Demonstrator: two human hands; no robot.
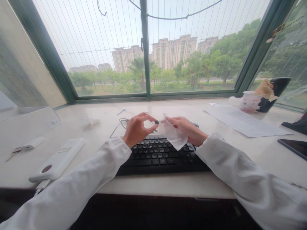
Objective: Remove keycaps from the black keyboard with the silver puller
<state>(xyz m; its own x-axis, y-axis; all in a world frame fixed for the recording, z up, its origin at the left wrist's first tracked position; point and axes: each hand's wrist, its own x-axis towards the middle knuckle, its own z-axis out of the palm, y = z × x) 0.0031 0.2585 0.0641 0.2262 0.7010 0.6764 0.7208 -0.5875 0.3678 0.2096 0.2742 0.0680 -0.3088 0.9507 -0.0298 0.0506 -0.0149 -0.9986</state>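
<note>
Between thumb and index finger, my left hand (138,128) pinches a small black keycap (156,122). Close beside it, my right hand (183,127) grips a white tissue (174,135), whose loose end hangs down over the keys. Both hands are above a black keyboard (165,161) lying near the sill's front edge. Many of its key positions show bare sockets without caps, while the bottom rows still carry some caps. My hands hide part of the keyboard's upper rows.
At left lie a white power bank (59,159) with a cable plugged in, keys (16,150) and a white box (31,124). On the right are paper sheets (242,119), a cup (249,100), a black container (275,94) and a phone (295,147). A window frame (147,64) stands behind.
</note>
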